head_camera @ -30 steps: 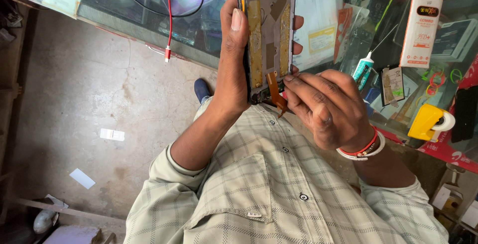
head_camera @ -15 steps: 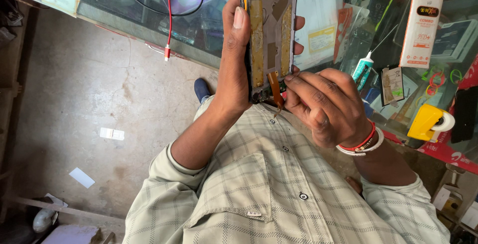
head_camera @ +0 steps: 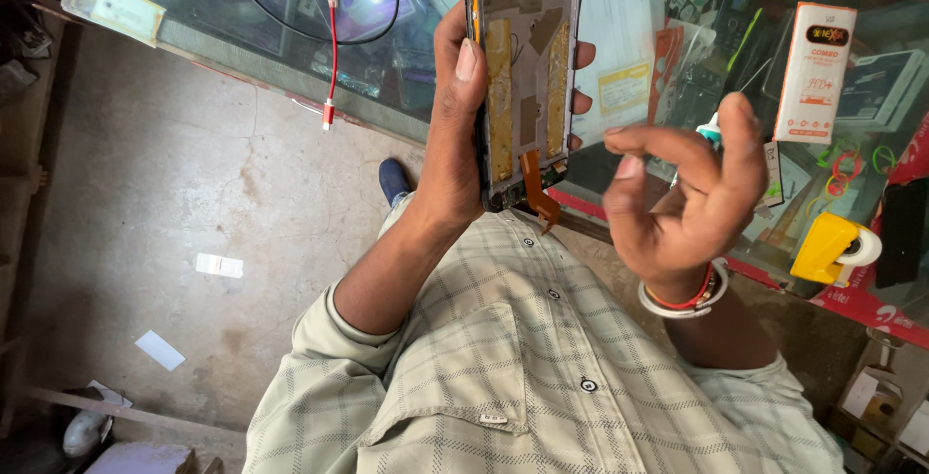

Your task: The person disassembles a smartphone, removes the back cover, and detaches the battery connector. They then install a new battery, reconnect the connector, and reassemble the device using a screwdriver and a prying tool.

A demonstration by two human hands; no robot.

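Glass counter (head_camera: 223, 44) over concrete floor (head_camera: 164, 203). Opened phone (head_camera: 527, 77), back cover off, orange flex cable (head_camera: 538, 193) hanging: gripped upright in left hand (head_camera: 455, 135). Right hand (head_camera: 692, 193) just beside, empty, fingers loosely curled. White box (head_camera: 815, 70), yellow tape dispenser (head_camera: 827, 247) on counter.

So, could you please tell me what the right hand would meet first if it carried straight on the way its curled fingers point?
Probably the opened phone frame with gold strips, held in the left hand; the right hand curls towards it, depth unclear.
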